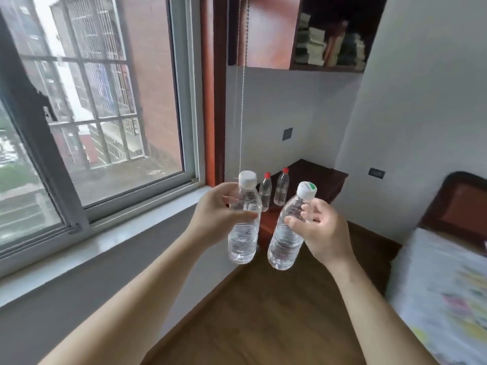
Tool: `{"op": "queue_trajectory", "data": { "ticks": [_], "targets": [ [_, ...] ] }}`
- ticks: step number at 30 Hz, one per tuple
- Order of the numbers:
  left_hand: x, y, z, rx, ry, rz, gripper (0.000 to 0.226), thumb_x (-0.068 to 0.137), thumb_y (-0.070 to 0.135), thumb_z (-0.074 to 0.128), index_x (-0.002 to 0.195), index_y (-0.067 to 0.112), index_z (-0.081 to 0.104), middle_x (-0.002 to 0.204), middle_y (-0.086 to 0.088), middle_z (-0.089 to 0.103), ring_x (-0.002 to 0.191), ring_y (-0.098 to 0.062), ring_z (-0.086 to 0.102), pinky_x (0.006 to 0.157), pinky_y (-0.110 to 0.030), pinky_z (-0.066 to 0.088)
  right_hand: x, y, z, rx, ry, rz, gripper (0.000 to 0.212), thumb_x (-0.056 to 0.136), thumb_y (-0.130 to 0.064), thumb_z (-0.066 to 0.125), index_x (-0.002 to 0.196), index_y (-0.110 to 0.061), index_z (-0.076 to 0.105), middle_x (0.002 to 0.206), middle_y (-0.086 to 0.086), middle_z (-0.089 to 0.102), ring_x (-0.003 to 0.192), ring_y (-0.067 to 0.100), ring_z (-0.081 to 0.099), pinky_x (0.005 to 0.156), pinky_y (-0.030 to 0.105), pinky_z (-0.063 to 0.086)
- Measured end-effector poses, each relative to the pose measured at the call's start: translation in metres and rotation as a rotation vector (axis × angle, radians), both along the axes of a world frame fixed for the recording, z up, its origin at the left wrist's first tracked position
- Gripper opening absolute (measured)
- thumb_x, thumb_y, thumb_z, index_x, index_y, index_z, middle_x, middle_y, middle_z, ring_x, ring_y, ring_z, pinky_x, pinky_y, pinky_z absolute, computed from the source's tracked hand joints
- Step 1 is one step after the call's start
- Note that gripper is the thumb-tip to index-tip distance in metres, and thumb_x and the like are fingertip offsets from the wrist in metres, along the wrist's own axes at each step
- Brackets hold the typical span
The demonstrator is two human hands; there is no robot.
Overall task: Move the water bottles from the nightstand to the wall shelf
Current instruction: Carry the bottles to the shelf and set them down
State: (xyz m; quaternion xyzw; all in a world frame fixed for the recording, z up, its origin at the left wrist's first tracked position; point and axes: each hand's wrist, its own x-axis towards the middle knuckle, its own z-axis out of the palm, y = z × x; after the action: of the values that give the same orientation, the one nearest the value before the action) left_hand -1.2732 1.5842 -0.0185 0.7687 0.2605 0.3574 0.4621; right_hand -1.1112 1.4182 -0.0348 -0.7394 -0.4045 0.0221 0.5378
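My left hand (214, 214) grips a clear water bottle with a white cap (243, 233), held upright in the air. My right hand (325, 229) grips a second clear bottle with a white and green cap (284, 241), tilted a little to the right. Both bottles hang in front of me above the floor. Behind them, two smaller bottles with red caps (265, 191) (281, 189) stand on the dark wooden nightstand (324, 180) in the corner. The wall shelf (329, 67) hangs high on the wall above the nightstand and holds stacked books.
A large window (92, 101) and its grey sill (105, 241) run along the left. A blind cord (242, 101) hangs beside the reddish window frame. A bed with a patterned cover (442, 285) and dark headboard lies at the right. Wooden floor (263, 312) lies below.
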Motion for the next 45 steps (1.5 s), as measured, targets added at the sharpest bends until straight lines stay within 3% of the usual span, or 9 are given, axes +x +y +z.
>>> {"op": "queue_trajectory", "data": {
  "ticks": [4,8,13,16,25,30,34,40,45],
  "targets": [
    [0.071,0.034,0.002,0.006,0.006,-0.108,0.058,0.059,0.028,0.092,0.112,0.03,0.069,0.098,0.012,0.072,0.096,-0.01,0.066,0.083,-0.041,0.057,0.054,0.016,-0.011,-0.03,0.037,-0.138,0.054,0.074,-0.043,0.079,0.121,-0.023,0.062,0.116,-0.009,0.067,0.104,0.006,0.064,0.079,0.022,0.052],
    [0.156,0.052,-0.004,0.028,0.012,-0.178,0.044,0.064,0.022,0.089,0.103,0.031,0.071,0.091,0.01,0.073,0.087,-0.008,0.069,0.079,-0.042,0.061,0.126,0.022,-0.016,-0.034,0.065,-0.247,0.053,0.072,-0.038,0.082,0.119,-0.022,0.064,0.11,-0.008,0.068,0.1,0.005,0.065,0.076,0.019,0.05],
    [0.273,0.069,-0.016,0.05,0.023,-0.187,0.034,0.065,0.026,0.087,0.093,0.029,0.069,0.087,0.007,0.072,0.081,-0.01,0.07,0.075,-0.042,0.06,0.236,0.036,-0.022,-0.035,0.079,-0.299,0.055,0.068,-0.04,0.083,0.119,-0.028,0.064,0.112,-0.008,0.069,0.1,0.006,0.065,0.087,0.031,0.054],
    [0.334,0.082,-0.018,0.03,0.035,-0.151,0.043,0.062,0.035,0.085,0.094,0.015,0.065,0.084,0.002,0.071,0.074,-0.017,0.07,0.065,-0.045,0.059,0.303,0.054,-0.018,-0.085,0.065,-0.298,0.066,0.071,-0.038,0.083,0.13,-0.022,0.06,0.117,-0.008,0.068,0.104,0.008,0.064,0.091,0.033,0.054],
    [0.477,0.152,-0.026,-0.007,0.064,-0.048,0.054,0.058,0.039,0.084,0.095,0.009,0.06,0.086,0.001,0.068,0.084,-0.014,0.066,0.079,-0.048,0.057,0.458,0.137,-0.013,-0.12,0.091,-0.215,0.063,0.072,-0.034,0.083,0.129,-0.026,0.059,0.112,-0.012,0.066,0.103,0.004,0.063,0.091,0.034,0.054],
    [0.552,0.209,-0.05,-0.022,0.106,-0.038,0.042,0.062,0.035,0.086,0.089,0.017,0.06,0.083,0.002,0.065,0.077,-0.014,0.063,0.069,-0.033,0.055,0.533,0.196,-0.039,-0.145,0.137,-0.19,0.063,0.067,-0.039,0.082,0.124,-0.031,0.058,0.109,-0.015,0.064,0.102,0.004,0.063,0.093,0.036,0.054],
    [0.597,0.246,-0.056,-0.068,0.131,-0.006,0.038,0.066,0.026,0.085,0.087,0.035,0.055,0.079,0.017,0.059,0.067,0.007,0.057,0.056,-0.009,0.039,0.584,0.24,-0.048,-0.187,0.172,-0.153,0.066,0.062,-0.042,0.08,0.123,-0.029,0.06,0.109,-0.017,0.065,0.102,0.003,0.063,0.094,0.037,0.054],
    [0.646,0.285,-0.071,-0.12,0.203,0.119,0.054,0.064,0.027,0.087,0.108,0.034,0.058,0.096,0.022,0.064,0.087,0.008,0.061,0.067,-0.01,0.04,0.648,0.303,-0.058,-0.232,0.167,-0.007,0.052,0.068,-0.029,0.083,0.11,-0.041,0.056,0.103,-0.019,0.064,0.099,0.002,0.064,0.089,0.028,0.053],
    [0.686,0.304,-0.088,-0.158,0.224,0.281,0.056,0.066,0.025,0.086,0.114,0.032,0.057,0.096,0.024,0.061,0.083,0.018,0.057,0.062,-0.003,0.041,0.713,0.358,-0.084,-0.292,0.164,0.198,0.059,0.066,-0.032,0.085,0.12,-0.029,0.062,0.107,-0.015,0.066,0.103,0.001,0.063,0.084,0.021,0.05]
  ]
}}
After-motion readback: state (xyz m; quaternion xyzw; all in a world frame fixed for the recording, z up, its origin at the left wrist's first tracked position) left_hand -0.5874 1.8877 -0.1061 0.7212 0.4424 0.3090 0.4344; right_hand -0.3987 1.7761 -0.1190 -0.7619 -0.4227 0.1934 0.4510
